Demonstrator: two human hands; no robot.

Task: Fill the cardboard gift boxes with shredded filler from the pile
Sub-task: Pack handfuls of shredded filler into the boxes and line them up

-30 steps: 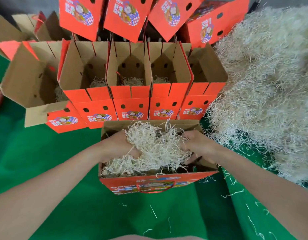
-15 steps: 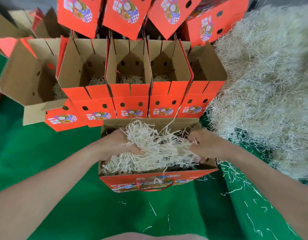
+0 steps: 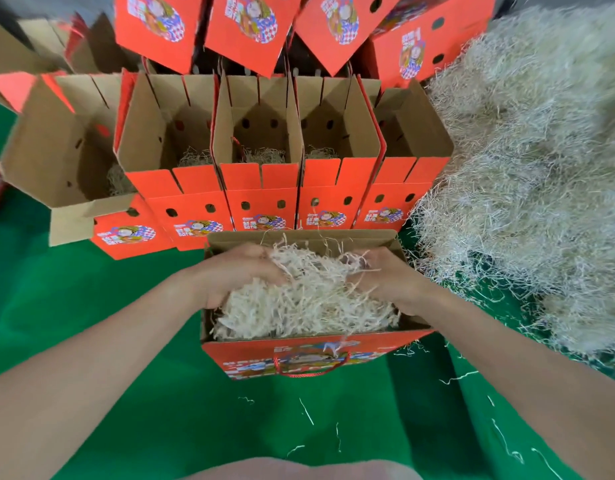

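Observation:
An open red gift box (image 3: 299,358) with a red cord handle stands on the green cloth right in front of me. A heap of pale shredded filler (image 3: 306,303) fills it to the rim. My left hand (image 3: 237,275) grips the filler at the left side of the box, fingers dug into the strands. My right hand (image 3: 385,278) grips the filler at the right side, fingertips buried. The big pile of shredded filler (image 3: 527,161) lies to the right.
A row of open red gift boxes (image 3: 261,188) stands just behind, each with a little filler at the bottom. More red boxes (image 3: 250,26) are stacked behind them. Loose strands dot the green cloth (image 3: 74,296) near me.
Both hands have shifted farther back in the box and closer together, bunching the filler up between them. The box stays in place.

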